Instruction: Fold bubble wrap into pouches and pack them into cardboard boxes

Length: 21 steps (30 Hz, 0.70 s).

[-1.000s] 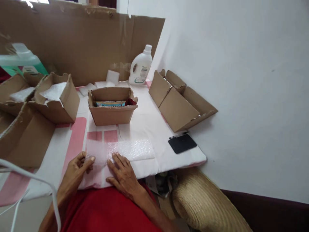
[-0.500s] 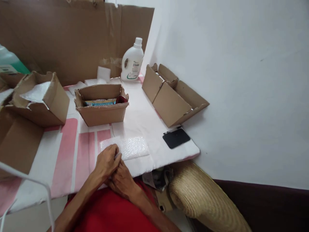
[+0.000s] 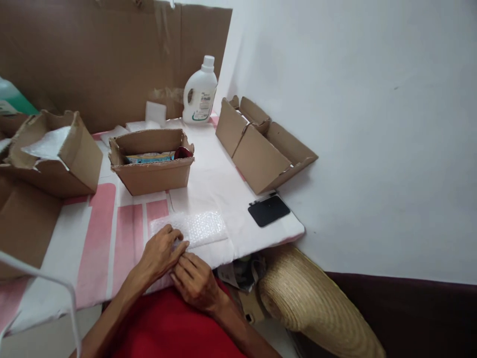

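A flat, clear piece of bubble wrap lies near the front edge of the table. My left hand rests over its near left part, fingers curled and closed on it. Just right of and below that, my right hand is closed with bent fingers, its fingertips meeting the left thumb at the wrap's near edge. Whatever the right fingertips pinch is hidden between the hands. Beyond them stands a small cardboard box with coloured packets inside.
Further cardboard boxes stand left and right. A white jug and white foam pieces are at the back, before a cardboard panel. A black phone-like slab lies near the right corner; a straw hat sits below.
The right hand has turned and shifted slightly right, with its knuckles now more in view. The left hand stays on the bubble wrap. The whole view has shifted a little.
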### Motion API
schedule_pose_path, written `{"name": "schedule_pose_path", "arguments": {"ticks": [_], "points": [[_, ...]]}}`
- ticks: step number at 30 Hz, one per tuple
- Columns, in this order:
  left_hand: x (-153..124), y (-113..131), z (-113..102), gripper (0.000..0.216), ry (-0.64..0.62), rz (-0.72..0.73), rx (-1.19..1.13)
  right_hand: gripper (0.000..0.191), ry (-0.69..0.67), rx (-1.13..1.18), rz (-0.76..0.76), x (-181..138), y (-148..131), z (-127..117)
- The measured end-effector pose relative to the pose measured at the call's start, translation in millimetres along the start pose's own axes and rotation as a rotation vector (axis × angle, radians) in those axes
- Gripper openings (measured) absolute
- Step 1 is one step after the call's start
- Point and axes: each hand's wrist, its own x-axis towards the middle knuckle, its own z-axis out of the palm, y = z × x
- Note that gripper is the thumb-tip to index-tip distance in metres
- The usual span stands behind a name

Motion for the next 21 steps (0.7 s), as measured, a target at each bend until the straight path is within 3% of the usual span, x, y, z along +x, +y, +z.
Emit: {"name": "schedule_pose_path", "arguments": {"ticks": [4, 7, 10, 12, 14, 17, 21], "points": [[-5.0, -6.7, 2.8, 0.032, 0.004, 0.054, -0.035, 0.028, 0.152, -0.085, 0.201, 4.2, 2.2, -17.5], [-9.6, -10.5, 3.2, 0.031, 0.023, 0.105, -0.069, 0.034, 0.079, -0.177, 0.301, 7.8, 8.9, -16.1], [-17.7, -16.1, -1.1, 0.029, 0.122, 0.139, -0.129, 0.036, -0.021, -0.207, 0.269, 4.4, 15.6, -8.6], [-24.3, -21.9, -7.1, 0.031, 0.301, 0.035, -0.099, 0.036, -0.031, -0.221, 0.254, 0.4, 18.6, -4.2], [-29.6, -28.9, -14.0, 0.038, 0.443, -0.174, -0.031, 0.033, -0.005, -0.240, 0.239, -1.8, 20.4, -1.1], [-32.5, -38.5, -21.5, 0.051, 0.354, -0.418, -0.071, 0.027, 0.053, -0.275, 0.203, -0.5, 22.3, 1.5], [-32.5, -40.6, -22.5, 0.058, 0.251, -0.519, -0.359, 0.020, 0.091, -0.311, 0.167, 3.3, 23.7, 1.4]]}}
